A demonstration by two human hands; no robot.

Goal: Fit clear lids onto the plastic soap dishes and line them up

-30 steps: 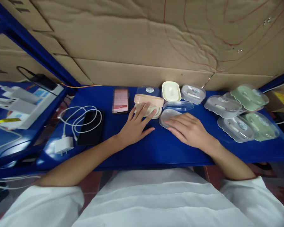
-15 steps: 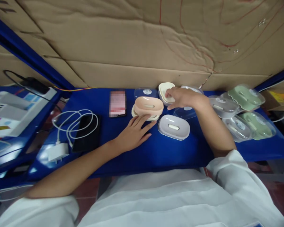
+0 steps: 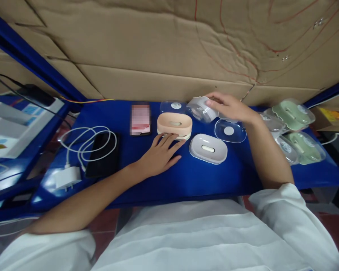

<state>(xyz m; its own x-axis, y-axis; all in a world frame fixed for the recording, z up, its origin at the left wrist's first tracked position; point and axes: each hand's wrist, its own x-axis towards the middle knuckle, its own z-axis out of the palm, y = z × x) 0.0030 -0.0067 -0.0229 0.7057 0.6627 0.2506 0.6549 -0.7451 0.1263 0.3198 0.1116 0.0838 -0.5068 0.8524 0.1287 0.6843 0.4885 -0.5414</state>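
My left hand (image 3: pixel 161 155) lies with fingers stretched out against the front of a peach soap dish (image 3: pixel 174 121), which sits on a cream dish (image 3: pixel 186 136). At the back, my right hand (image 3: pixel 228 106) grips a grey soap dish (image 3: pixel 202 101) with a clear part over it, tilted; the hand hides some of it. A pale grey soap dish (image 3: pixel 208 148) with a white oval piece in its middle stands between my hands. Just below my right hand lies a clear lid (image 3: pixel 230 131) with a round label. Another clear lid (image 3: pixel 173 107) is behind the peach dish.
Several lidded soap dishes in grey and green (image 3: pixel 305 148) are grouped at the right. A phone (image 3: pixel 140 118), a coiled white cable (image 3: pixel 87 143) with its charger (image 3: pixel 67 177), and a dark flat device (image 3: pixel 101 156) lie at left. Cardboard (image 3: pixel 147 49) walls the back.
My right hand has shifted right and now holds the grey dish tilted; the cream dish it touched no longer shows. The clear lid beneath is more exposed. The peach dish has shifted slightly left.
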